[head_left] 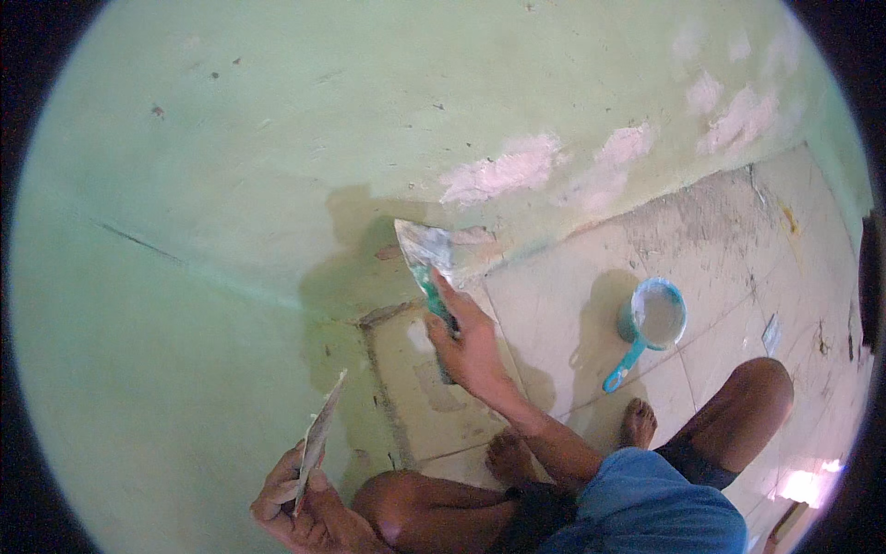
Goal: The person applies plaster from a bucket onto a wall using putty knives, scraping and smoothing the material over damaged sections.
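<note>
My right hand [466, 346] grips the green handle of a putty knife [426, 251], index finger stretched along it. Its wide blade, smeared with white, is at the low part of the green wall [277, 138], by a bare brownish patch [475, 236]; whether it touches cannot be made out. At the lower left, my left hand [300, 512] pinches a thin, flat, putty-smeared blade [319, 432], seen almost edge-on and pointing up. Pale pinkish putty patches [508, 171] mark the wall to the right of the knife.
A turquoise dipper [659, 314] filled with greyish-white paste stands on the tiled floor [572, 323], its handle toward me. My bare feet and bent knees are close by. A small flat pale piece [772, 333] lies farther right. The wall meets the floor at a corner near my right hand.
</note>
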Demonstrator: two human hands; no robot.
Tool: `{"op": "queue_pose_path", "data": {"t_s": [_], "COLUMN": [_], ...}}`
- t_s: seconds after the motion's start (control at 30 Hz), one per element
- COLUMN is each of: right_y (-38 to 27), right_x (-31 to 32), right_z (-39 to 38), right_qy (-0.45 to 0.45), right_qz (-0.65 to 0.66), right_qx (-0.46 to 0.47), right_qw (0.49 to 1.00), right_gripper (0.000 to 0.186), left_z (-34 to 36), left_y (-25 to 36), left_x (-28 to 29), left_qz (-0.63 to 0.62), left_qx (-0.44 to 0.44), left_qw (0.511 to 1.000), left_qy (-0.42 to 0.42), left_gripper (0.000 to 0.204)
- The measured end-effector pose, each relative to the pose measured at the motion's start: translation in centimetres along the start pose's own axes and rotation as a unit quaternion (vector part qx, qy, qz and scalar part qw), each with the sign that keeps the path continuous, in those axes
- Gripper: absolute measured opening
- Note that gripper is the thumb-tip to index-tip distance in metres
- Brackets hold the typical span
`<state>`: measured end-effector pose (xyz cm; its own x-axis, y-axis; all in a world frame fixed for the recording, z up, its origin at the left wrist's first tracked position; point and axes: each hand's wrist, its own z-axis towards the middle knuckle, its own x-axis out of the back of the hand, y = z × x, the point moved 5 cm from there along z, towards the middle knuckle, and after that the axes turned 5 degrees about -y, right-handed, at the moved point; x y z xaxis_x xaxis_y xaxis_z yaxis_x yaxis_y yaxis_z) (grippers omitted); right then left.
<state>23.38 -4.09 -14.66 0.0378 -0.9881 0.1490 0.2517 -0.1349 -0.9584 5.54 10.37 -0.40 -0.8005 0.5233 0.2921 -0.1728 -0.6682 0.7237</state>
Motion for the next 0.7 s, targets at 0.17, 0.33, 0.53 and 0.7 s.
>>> {"op": "queue_pose_path", "data": {"t_s": [0.17, 0.33, 0.53, 0.7], "right_y": [-1.2, -3.5, -2.2, -1.8], "right_x": [5.6, 4.4, 3.8, 3.2], "right_z": [2.0, 5.3, 3.0, 2.7], "right_qy": [0.065, 0.099, 0.022, -0.103], "right_qz": [-0.064, -0.121, -0.102, -0.140], "right_qx": [0.086, 0.083, 0.077, 0.010], "right_qw": [0.992, 0.984, 0.992, 0.985], "right_gripper": [0.062, 0.063, 0.059, 0.057], "left_z": [0.1, 0.5, 0.0, 0.0], "left_y": [0.5, 0.6, 1.9, 2.6], "left_x": [0.1, -0.8, -1.4, -1.4], "left_qz": [-0.009, -0.133, -0.091, -0.156], "left_qx": [0.038, 0.031, 0.036, 0.042], "left_qw": [0.999, 0.990, 0.995, 0.987], "left_qy": [0.020, 0.024, 0.001, -0.010], "left_gripper": [0.026, 0.025, 0.026, 0.023]}}
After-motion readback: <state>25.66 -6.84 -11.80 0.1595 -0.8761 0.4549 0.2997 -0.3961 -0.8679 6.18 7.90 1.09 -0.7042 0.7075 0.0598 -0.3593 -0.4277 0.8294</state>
